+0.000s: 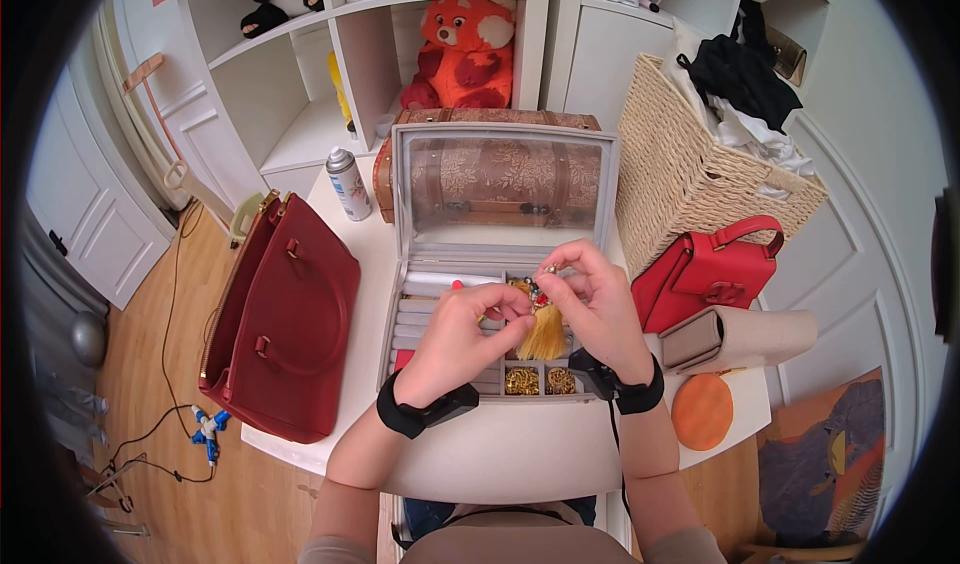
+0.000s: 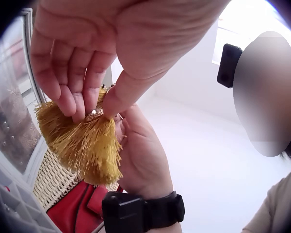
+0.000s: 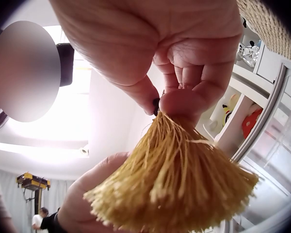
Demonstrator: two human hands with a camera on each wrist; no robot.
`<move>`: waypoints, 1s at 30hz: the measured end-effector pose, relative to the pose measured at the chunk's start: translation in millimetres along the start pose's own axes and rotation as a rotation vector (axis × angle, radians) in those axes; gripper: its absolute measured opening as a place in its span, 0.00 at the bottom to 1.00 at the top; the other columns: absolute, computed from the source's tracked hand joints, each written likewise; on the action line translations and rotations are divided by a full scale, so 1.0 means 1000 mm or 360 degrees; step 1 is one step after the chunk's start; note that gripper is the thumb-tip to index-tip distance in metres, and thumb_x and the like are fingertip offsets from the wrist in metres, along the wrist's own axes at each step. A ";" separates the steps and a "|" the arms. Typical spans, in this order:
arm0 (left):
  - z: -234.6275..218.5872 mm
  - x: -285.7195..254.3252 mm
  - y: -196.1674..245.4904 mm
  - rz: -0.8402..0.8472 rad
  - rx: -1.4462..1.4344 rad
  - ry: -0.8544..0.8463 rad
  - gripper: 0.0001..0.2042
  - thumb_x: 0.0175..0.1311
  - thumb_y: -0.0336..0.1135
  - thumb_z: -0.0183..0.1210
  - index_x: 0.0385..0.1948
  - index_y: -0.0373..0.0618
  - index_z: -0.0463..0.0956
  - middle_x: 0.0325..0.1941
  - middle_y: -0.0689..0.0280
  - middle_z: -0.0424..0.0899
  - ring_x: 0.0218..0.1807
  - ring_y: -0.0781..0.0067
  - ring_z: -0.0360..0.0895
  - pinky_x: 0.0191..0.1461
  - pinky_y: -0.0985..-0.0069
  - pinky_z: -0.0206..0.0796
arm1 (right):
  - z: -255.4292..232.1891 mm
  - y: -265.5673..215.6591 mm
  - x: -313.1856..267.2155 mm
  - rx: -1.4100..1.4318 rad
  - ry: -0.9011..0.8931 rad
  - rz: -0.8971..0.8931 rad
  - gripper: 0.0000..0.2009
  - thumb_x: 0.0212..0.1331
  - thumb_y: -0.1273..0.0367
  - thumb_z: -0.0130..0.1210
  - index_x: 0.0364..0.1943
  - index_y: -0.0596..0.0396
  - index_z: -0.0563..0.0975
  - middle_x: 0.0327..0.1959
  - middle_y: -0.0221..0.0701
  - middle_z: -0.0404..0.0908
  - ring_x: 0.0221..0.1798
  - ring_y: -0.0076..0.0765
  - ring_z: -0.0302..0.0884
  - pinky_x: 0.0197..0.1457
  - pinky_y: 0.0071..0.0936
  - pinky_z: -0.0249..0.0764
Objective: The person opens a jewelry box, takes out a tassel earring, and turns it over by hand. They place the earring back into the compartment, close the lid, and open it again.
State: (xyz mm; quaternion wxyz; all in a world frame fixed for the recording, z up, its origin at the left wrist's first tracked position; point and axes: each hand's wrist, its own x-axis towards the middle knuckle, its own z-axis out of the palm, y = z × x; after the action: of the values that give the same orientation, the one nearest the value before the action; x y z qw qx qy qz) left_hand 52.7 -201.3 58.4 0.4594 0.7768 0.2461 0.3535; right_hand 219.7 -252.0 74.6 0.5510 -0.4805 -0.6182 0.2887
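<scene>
A yellow tassel (image 1: 543, 336) with a small jewelled top hangs over the open jewellery box (image 1: 490, 397). My right hand (image 1: 598, 299) pinches its top between thumb and finger. In the right wrist view the tassel (image 3: 174, 179) fans out below those fingertips. From the other side, my left hand (image 1: 465, 334) pinches at the sparkling ornament (image 2: 94, 114) on the tassel, thumb against curled fingers. Gold chains (image 1: 521, 381) lie in small front compartments of the box, and padded rolls (image 1: 420, 319) fill its left part, partly behind the left hand.
A dark red handbag (image 1: 300, 314) stands at the left, with a spray can (image 1: 348, 184) behind it. Behind the raised clear lid (image 1: 505, 179) sits a patterned chest (image 1: 500, 119). To the right are a red bag (image 1: 705, 274), a beige purse (image 1: 740, 339), an orange disc (image 1: 702, 411) and a wicker basket (image 1: 690, 154).
</scene>
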 end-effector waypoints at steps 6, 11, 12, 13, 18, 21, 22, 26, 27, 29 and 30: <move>0.001 -0.001 -0.002 0.0009 0.0034 -0.0013 0.05 0.56 0.26 0.59 0.30 0.37 0.73 0.25 0.69 0.78 0.27 0.85 0.75 0.31 0.86 0.66 | 0.002 0.000 0.000 0.0055 -0.0013 0.0009 0.07 0.59 0.74 0.52 0.38 0.62 0.68 0.31 0.32 0.74 0.27 0.20 0.77 0.26 0.17 0.67; -0.001 0.000 -0.003 -0.0027 -0.0079 -0.0023 0.05 0.56 0.27 0.59 0.30 0.38 0.71 0.26 0.71 0.76 0.26 0.87 0.72 0.29 0.87 0.64 | 0.001 0.001 0.000 0.0014 -0.0041 0.0049 0.07 0.59 0.74 0.52 0.38 0.62 0.68 0.29 0.31 0.74 0.26 0.20 0.75 0.26 0.17 0.68; -0.002 0.000 -0.002 -0.0037 -0.0076 -0.0031 0.05 0.57 0.27 0.59 0.30 0.38 0.71 0.26 0.72 0.75 0.26 0.88 0.71 0.30 0.87 0.64 | 0.002 0.006 0.001 0.0040 -0.0026 -0.0013 0.07 0.59 0.74 0.52 0.38 0.62 0.68 0.29 0.31 0.75 0.26 0.19 0.75 0.27 0.17 0.68; -0.002 0.000 -0.001 -0.0047 -0.0072 -0.0040 0.05 0.57 0.27 0.58 0.30 0.38 0.71 0.26 0.73 0.74 0.26 0.89 0.69 0.30 0.88 0.63 | 0.002 0.008 0.001 0.0066 -0.0012 -0.0076 0.07 0.59 0.73 0.52 0.37 0.62 0.68 0.28 0.31 0.75 0.26 0.19 0.74 0.27 0.17 0.68; -0.002 0.000 -0.005 -0.0086 -0.0183 -0.0076 0.05 0.58 0.28 0.58 0.31 0.39 0.71 0.27 0.74 0.74 0.29 0.89 0.68 0.33 0.88 0.62 | 0.002 0.010 0.003 -0.0061 0.0118 -0.0169 0.07 0.58 0.73 0.54 0.36 0.61 0.70 0.26 0.31 0.75 0.26 0.19 0.73 0.27 0.17 0.68; -0.005 0.000 -0.004 -0.0148 -0.0240 -0.0098 0.05 0.59 0.28 0.57 0.32 0.39 0.72 0.28 0.73 0.75 0.31 0.89 0.69 0.35 0.87 0.63 | 0.001 0.009 0.003 -0.0105 0.0161 -0.0164 0.07 0.58 0.72 0.54 0.35 0.61 0.71 0.25 0.31 0.75 0.25 0.20 0.72 0.26 0.17 0.68; -0.005 -0.001 -0.003 -0.0181 -0.0279 -0.0097 0.04 0.59 0.28 0.57 0.32 0.39 0.72 0.29 0.72 0.76 0.32 0.88 0.70 0.35 0.87 0.64 | 0.000 0.009 0.003 -0.0113 0.0165 -0.0151 0.07 0.58 0.72 0.55 0.35 0.61 0.71 0.25 0.31 0.75 0.25 0.20 0.72 0.26 0.17 0.67; -0.010 0.000 -0.002 -0.0145 -0.0273 0.0022 0.04 0.59 0.27 0.57 0.32 0.39 0.72 0.30 0.71 0.77 0.34 0.87 0.71 0.38 0.86 0.64 | 0.000 0.011 0.003 -0.0167 0.0169 -0.0137 0.07 0.58 0.72 0.55 0.35 0.61 0.71 0.23 0.30 0.75 0.23 0.19 0.71 0.25 0.16 0.66; -0.011 0.000 -0.001 -0.0195 -0.0260 0.0126 0.04 0.59 0.27 0.57 0.32 0.39 0.72 0.30 0.71 0.77 0.34 0.86 0.71 0.39 0.85 0.64 | 0.001 0.012 0.003 -0.0135 0.0170 -0.0147 0.07 0.58 0.72 0.55 0.35 0.61 0.71 0.23 0.29 0.75 0.23 0.17 0.70 0.25 0.15 0.65; -0.011 0.001 -0.002 -0.0245 -0.0247 0.0230 0.04 0.58 0.27 0.57 0.32 0.38 0.73 0.30 0.71 0.77 0.34 0.85 0.72 0.39 0.84 0.64 | 0.001 0.012 0.003 -0.0103 0.0171 -0.0158 0.07 0.58 0.72 0.54 0.35 0.61 0.70 0.22 0.27 0.75 0.22 0.16 0.69 0.25 0.14 0.64; -0.010 0.002 -0.004 -0.0118 -0.0045 0.0394 0.05 0.58 0.27 0.57 0.32 0.38 0.72 0.30 0.70 0.77 0.33 0.84 0.72 0.40 0.84 0.64 | 0.001 0.011 0.003 -0.0052 0.0183 -0.0133 0.07 0.59 0.72 0.54 0.35 0.61 0.70 0.21 0.26 0.74 0.22 0.14 0.68 0.25 0.13 0.64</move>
State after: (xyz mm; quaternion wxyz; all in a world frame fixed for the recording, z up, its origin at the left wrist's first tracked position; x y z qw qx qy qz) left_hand 45.8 -192.5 58.7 0.4492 0.7109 0.3245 0.4330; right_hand 221.7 -244.7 65.6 0.5892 -0.4789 -0.6097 0.2273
